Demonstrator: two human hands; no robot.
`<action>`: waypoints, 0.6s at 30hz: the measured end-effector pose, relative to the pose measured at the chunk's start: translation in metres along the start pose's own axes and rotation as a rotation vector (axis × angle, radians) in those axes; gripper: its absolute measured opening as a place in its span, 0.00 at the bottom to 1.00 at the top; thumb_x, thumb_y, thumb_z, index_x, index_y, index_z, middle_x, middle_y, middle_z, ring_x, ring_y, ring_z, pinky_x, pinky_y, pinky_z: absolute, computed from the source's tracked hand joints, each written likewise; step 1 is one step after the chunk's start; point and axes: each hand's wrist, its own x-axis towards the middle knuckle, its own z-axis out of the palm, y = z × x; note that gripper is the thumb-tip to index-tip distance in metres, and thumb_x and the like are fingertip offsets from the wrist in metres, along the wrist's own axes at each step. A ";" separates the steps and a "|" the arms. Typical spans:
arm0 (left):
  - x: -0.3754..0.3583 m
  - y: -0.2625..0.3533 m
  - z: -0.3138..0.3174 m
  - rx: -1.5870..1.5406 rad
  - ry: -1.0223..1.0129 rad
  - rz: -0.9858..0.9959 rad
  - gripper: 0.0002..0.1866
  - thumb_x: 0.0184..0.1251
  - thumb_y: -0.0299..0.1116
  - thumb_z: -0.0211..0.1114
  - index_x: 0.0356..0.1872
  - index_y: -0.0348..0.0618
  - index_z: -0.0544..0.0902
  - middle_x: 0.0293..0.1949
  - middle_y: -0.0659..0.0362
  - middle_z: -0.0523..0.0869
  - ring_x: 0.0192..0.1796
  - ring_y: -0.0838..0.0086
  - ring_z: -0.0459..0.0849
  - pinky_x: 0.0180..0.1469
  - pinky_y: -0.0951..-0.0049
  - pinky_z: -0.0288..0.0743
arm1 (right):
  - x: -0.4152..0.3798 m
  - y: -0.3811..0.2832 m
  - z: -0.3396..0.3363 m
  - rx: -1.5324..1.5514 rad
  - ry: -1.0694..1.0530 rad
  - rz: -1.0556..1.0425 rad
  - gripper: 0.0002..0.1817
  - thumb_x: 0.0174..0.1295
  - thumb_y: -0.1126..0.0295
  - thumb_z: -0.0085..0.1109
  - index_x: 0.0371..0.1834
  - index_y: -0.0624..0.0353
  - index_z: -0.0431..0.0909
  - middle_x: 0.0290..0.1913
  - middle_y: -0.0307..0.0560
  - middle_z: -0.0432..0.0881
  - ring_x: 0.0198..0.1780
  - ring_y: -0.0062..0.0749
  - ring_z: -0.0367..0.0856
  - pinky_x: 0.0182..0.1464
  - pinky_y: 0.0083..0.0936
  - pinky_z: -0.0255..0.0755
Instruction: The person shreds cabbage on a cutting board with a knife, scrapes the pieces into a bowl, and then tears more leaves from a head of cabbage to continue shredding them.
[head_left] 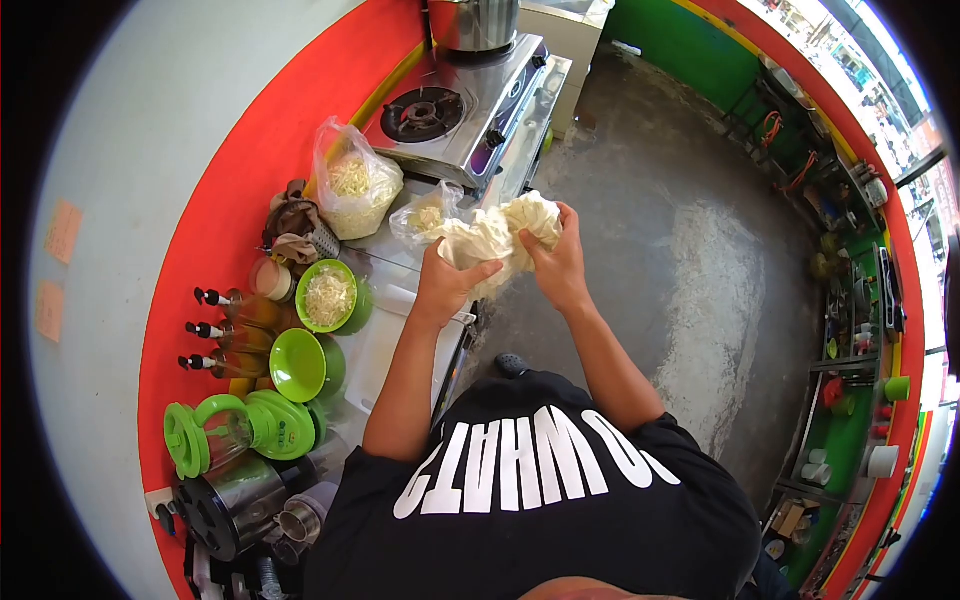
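Note:
Between both hands, in front of my chest, hangs a crumpled cream cloth [488,236]. My left hand [450,285] is closed on its lower left side, with the thumb across the front. At the right end, my right hand [560,262] grips a bunched part of it. Just left of the cloth lies a small clear plastic bag [425,218] with pale food in it. Behind that stands a larger plastic bag [358,185] of pale shreds. A green bowl [328,297] of similar shreds sits on the counter, left of my left hand.
A gas stove [450,110] with a large metal pot [473,22] stands at the back. Along the left wall are several pump bottles [240,335], an empty green bowl [298,366] and a green-lidded blender jar [205,440]. Shelves [850,400] line the right side beyond the concrete floor [640,240].

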 end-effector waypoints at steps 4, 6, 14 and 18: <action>-0.009 0.004 -0.017 -0.083 0.112 0.022 0.24 0.58 0.24 0.79 0.56 0.36 0.82 0.48 0.59 0.89 0.48 0.76 0.87 0.53 0.72 0.82 | 0.013 0.030 -0.008 -0.170 0.203 -0.001 0.33 0.64 0.72 0.70 0.68 0.67 0.63 0.60 0.56 0.74 0.61 0.40 0.76 0.64 0.33 0.71; -0.014 0.005 -0.033 0.008 0.151 0.030 0.22 0.58 0.24 0.78 0.55 0.36 0.82 0.47 0.59 0.89 0.47 0.76 0.87 0.52 0.72 0.82 | 0.016 0.034 -0.015 -0.013 0.156 0.050 0.34 0.64 0.71 0.71 0.68 0.68 0.62 0.60 0.56 0.74 0.59 0.39 0.77 0.61 0.31 0.73; -0.043 -0.046 -0.060 0.133 0.285 -0.101 0.21 0.59 0.27 0.78 0.53 0.36 0.83 0.47 0.58 0.90 0.47 0.74 0.87 0.52 0.70 0.81 | -0.009 0.032 0.014 0.136 -0.109 0.313 0.32 0.64 0.70 0.72 0.64 0.64 0.61 0.55 0.52 0.78 0.52 0.29 0.80 0.49 0.26 0.78; -0.075 -0.066 -0.077 0.167 0.411 -0.139 0.21 0.60 0.28 0.77 0.54 0.36 0.82 0.47 0.56 0.90 0.48 0.71 0.88 0.54 0.68 0.80 | -0.024 0.035 0.046 0.113 -0.263 0.388 0.32 0.64 0.70 0.72 0.64 0.64 0.61 0.54 0.52 0.79 0.52 0.29 0.80 0.49 0.26 0.78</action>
